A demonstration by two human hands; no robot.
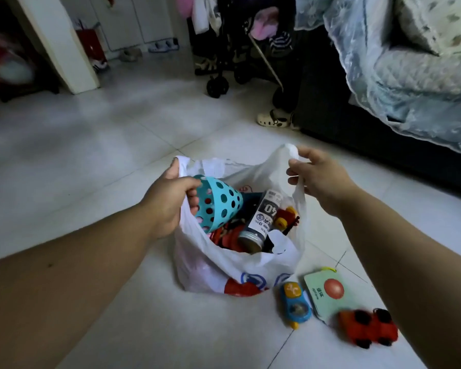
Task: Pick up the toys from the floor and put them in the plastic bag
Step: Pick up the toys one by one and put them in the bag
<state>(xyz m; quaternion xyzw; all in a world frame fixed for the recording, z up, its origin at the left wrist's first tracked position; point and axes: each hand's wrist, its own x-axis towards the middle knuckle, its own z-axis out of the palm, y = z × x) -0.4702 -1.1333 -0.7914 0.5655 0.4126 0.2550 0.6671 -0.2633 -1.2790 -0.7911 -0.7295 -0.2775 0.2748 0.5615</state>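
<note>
bag: white plastic bag (232, 267) sits on the tile floor (96, 145), mouth held open, already part full w/ toys.
L hand: left hand (168, 203) pinches the bag rim at 9 o'clock of the mouth, and the same grip is closed on a teal perforated basket (218, 201) tipped into the opening. Forearm stretched fwd, wrist low.
R hand: right hand (320, 179) pinches the far-right bag handle betw. thumb and fingertips at approx 2 o'clock of the mouth, other fingers curled. Arm out straight, lifted.
inside: dark bottle (261, 219) lying slanted, small red/yellow toy (285, 217) beside it, red items under.
left on floor: blue toy car (294, 304) touching the bag's base at 5 o'clock; card booklet (330, 294) just beside it; red toy car (367, 328) near, blurred, at the booklet's 5 o'clock corner.
key relation: all 3 lie at 6 o'clock from R hand, under the R forearm; R hand clearly nearer than L. Blue car long axis runs approx 12–6.
next (guess): R lets go of handle, drops down for blue car; L keeps the mouth open.
</note>
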